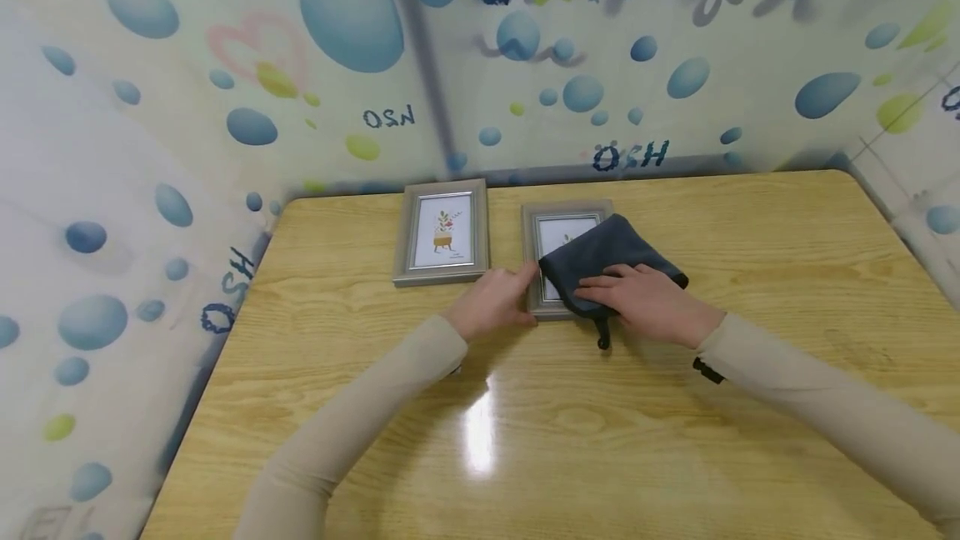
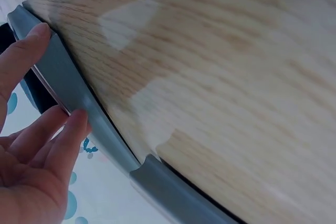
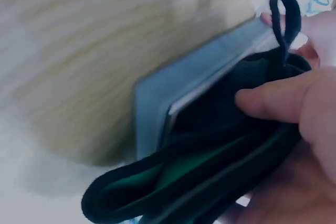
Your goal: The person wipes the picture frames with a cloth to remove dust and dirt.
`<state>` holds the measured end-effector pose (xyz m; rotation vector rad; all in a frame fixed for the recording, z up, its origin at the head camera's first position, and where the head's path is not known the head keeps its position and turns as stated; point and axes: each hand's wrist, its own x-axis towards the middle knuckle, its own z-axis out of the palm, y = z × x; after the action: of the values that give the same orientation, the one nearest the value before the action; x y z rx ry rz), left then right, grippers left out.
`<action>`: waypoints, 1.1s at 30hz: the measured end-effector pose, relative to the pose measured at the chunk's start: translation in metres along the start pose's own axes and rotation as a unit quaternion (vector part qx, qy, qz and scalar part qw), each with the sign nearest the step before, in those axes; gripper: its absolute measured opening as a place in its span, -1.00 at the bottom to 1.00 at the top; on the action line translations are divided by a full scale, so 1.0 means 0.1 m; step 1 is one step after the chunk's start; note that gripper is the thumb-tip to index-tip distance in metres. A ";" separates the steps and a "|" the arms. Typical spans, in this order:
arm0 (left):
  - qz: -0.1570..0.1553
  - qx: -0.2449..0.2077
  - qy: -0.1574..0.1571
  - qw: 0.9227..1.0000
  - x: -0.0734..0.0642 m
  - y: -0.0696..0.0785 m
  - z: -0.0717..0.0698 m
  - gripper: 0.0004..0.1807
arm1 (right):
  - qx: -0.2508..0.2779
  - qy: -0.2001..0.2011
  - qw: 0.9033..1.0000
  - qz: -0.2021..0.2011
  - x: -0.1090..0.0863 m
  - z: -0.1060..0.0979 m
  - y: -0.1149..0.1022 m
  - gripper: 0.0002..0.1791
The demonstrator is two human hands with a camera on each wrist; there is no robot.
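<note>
A dark grey cloth (image 1: 611,252) with a hanging loop lies folded over the right part of a picture frame (image 1: 531,232). My right hand (image 1: 648,302) holds the cloth against the frame's front. In the right wrist view, the thumb (image 3: 273,98) presses into the cloth's folds near the loop (image 3: 286,22). My left hand (image 1: 495,302) grips the same frame at its lower left, thumb and fingers on the border. The left wrist view shows the fingertips (image 2: 79,121) on the frame's grey moulding (image 2: 86,98). Cloth and hand hide much of the picture.
A second picture frame (image 1: 405,232) with a potted-plant drawing lies flat just left of the first. Both lie on a wooden table (image 1: 600,440), near its back edge. Patterned walls (image 1: 450,65) stand behind and at the sides.
</note>
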<state>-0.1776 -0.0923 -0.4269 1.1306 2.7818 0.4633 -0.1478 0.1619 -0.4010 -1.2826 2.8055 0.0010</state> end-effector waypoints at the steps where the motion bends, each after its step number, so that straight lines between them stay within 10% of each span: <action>1: 0.001 0.003 -0.002 1.000 0.00 0.01 -0.01 -0.36 | -0.006 -0.001 1.000 0.005 -0.04 -0.02 0.03 -0.39; 11: 0.033 0.070 -0.049 0.996 0.03 0.02 -0.14 -0.25 | 0.005 -0.009 1.000 0.026 -0.19 -0.02 0.17 -0.34; 18: 0.099 0.147 -0.059 0.982 0.20 -0.10 -0.25 -0.56 | 0.021 -0.004 0.999 0.028 -0.20 0.03 0.20 -0.33; 27: 0.015 0.167 -0.133 0.977 0.48 -0.22 -0.25 -0.46 | 0.037 -0.001 0.999 0.002 -0.16 0.08 0.22 -0.34; 33: 0.010 0.143 -0.120 0.982 0.58 -0.21 -0.27 -0.61 | 0.105 0.005 0.991 -0.089 -0.05 0.12 0.22 -0.27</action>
<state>-0.2385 -0.0726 -0.4073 1.1779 2.6822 -0.0747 -0.1609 0.1803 -0.4136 -1.4748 2.6030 -0.2992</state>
